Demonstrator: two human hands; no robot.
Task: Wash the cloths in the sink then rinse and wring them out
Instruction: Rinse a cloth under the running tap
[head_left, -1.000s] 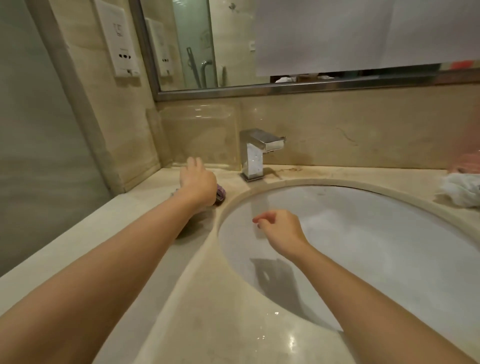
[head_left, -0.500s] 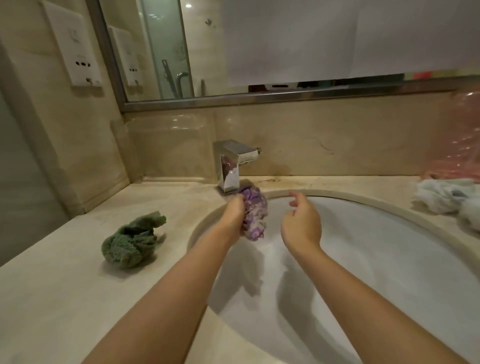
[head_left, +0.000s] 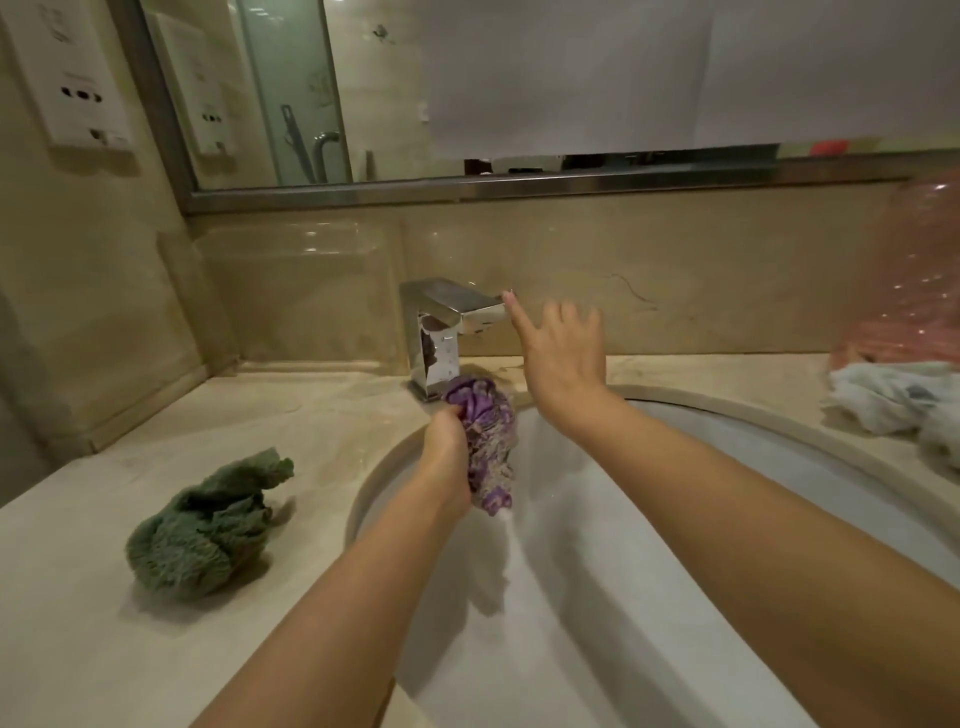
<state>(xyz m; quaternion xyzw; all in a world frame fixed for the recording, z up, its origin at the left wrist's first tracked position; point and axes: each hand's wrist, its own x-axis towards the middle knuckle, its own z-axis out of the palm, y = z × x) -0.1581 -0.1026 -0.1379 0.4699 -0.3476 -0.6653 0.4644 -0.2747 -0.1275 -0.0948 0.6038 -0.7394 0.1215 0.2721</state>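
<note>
Left hand fingers are clamping the purple cloth over the sink back rim, below the tap; right hand fingers are spreading, forefinger touching the spout.

No words, brands or numbers can be read anywhere; the faint marks on the wall socket plate are too blurred.

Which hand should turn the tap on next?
Right. The right hand is free, its index fingertip already at the tap lever's end. The left hand grips the purple cloth over the sink.
</note>
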